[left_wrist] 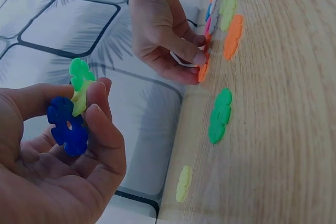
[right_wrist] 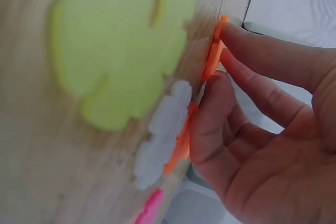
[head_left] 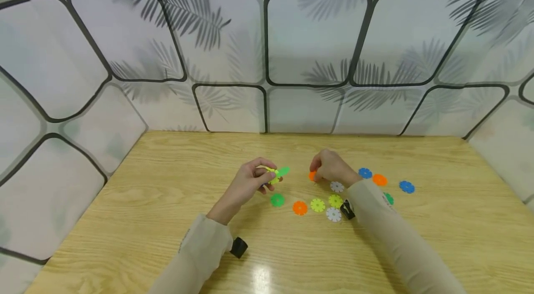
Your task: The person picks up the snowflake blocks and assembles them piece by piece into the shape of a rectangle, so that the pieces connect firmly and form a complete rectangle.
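In the head view my left hand [head_left: 250, 178] holds a small cluster of joined plastic notched discs above the table. The left wrist view shows a blue disc [left_wrist: 67, 125], a yellow disc [left_wrist: 80, 99] and a bright green disc [left_wrist: 81, 73] in it, between thumb and fingers. Further right, my right hand [head_left: 331, 165] is down at the tabletop. Its thumb and fingertips pinch an orange notched disc [right_wrist: 214, 53], partly hidden by the hand in the head view. A white disc [head_left: 337, 186] and a second orange disc [right_wrist: 181, 140] lie close by.
On the wooden table [head_left: 167, 201] lie a green disc [head_left: 277, 200], an orange disc [head_left: 300, 208], a yellow disc [head_left: 317, 205] and several others. Right of the right forearm are blue discs [head_left: 406, 187] and an orange disc [head_left: 379, 180]. A patterned curtain [head_left: 308, 39] stands behind.
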`<state>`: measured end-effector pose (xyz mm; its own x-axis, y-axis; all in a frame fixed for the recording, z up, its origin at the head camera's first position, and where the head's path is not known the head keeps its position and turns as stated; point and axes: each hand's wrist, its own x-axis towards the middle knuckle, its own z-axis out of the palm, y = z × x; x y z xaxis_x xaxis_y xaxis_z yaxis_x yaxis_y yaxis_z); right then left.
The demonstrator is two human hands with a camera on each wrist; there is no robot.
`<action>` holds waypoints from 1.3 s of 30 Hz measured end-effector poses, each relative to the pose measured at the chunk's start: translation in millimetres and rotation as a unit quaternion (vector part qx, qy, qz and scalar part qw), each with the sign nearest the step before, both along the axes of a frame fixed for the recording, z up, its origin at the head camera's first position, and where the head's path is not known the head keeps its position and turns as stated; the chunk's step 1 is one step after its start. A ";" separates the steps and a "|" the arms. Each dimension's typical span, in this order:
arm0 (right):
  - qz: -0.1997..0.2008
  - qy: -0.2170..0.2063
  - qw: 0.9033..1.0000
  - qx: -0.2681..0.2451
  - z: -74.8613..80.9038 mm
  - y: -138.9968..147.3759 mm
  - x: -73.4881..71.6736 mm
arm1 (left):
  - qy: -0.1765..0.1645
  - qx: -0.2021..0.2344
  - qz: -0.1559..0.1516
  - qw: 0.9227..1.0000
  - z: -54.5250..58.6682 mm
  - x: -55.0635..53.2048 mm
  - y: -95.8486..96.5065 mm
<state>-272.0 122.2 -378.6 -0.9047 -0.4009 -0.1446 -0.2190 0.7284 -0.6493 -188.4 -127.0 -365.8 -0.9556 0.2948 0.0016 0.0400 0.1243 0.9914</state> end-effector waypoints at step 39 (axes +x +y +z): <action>0.051 -0.067 0.969 -0.231 6.8 1.9 15.7 | 0.018 -0.025 -0.018 0.999 -9.9 -0.2 2.9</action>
<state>-256.3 124.1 -371.9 -0.8421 -0.5376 -0.0422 -0.1660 0.3329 -0.9282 -188.6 -124.1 -375.7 -0.9441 0.3292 0.0193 0.0802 0.1725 0.9817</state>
